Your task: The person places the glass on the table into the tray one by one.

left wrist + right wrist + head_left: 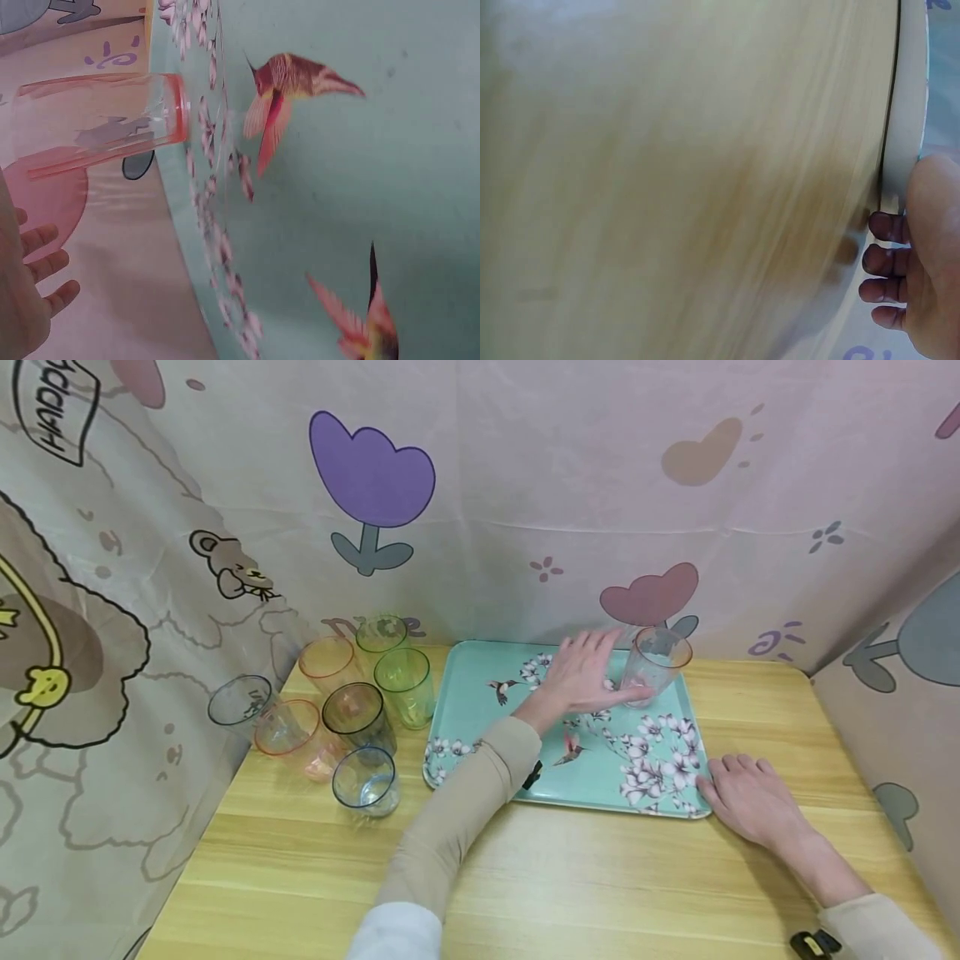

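Observation:
A clear tumbler with an orange-red rim point(660, 664) stands upright at the back right of a mint-green tray point(487, 672) printed with flowers and hummingbirds. Beside it, over the tray, is my left hand point(581, 677), fingers spread and thumb reaching across the front of the glass; whether the thumb touches it I cannot tell. The left wrist view has the tumbler point(90, 124) near the fingers, not enclosed by them. My right hand point(753, 802) rests at the tray's front right corner. In the right wrist view its thumb lies along the tray's rim point(907, 97), fingers loosely bent.
Several see-through tumblers stand grouped left of the tray, among them a green one point(405, 689), a dark-rimmed one point(360, 718) and a blue-rimmed one point(367, 785). Patterned cloth point(510, 485) hangs behind and beside the wooden table point(570, 877).

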### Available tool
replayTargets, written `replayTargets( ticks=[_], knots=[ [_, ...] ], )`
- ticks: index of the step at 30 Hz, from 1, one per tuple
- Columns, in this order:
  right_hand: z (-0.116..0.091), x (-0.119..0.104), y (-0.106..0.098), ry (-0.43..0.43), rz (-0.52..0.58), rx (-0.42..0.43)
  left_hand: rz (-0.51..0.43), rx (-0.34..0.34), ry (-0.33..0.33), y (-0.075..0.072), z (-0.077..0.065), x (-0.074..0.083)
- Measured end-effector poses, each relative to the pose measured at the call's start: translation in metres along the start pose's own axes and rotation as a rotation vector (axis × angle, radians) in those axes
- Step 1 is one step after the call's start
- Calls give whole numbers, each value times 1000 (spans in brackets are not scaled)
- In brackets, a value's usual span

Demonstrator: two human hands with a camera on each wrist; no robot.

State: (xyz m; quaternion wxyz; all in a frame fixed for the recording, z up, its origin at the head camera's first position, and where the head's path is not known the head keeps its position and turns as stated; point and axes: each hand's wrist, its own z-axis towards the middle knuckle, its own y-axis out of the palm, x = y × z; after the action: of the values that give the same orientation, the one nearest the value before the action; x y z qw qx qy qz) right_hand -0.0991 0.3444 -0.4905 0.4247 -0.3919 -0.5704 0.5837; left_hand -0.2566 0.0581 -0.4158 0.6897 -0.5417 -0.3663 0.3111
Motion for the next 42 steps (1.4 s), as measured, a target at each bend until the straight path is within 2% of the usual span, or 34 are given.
replayTargets(
  ticks=[11, 26, 36, 42],
  knots=[
    [-1, -2, -3, 1, 4, 6, 50, 39, 42, -20, -23, -7],
    [-1, 1, 1, -26, -20, 82, 104, 107, 111, -34, -59, -7],
    [-1, 2, 3, -66, -54, 152, 71, 108, 89, -50, -90, -10],
    [-1, 3, 3, -68, -58, 151, 54, 180, 89, -61, -111, -21]
  ],
)
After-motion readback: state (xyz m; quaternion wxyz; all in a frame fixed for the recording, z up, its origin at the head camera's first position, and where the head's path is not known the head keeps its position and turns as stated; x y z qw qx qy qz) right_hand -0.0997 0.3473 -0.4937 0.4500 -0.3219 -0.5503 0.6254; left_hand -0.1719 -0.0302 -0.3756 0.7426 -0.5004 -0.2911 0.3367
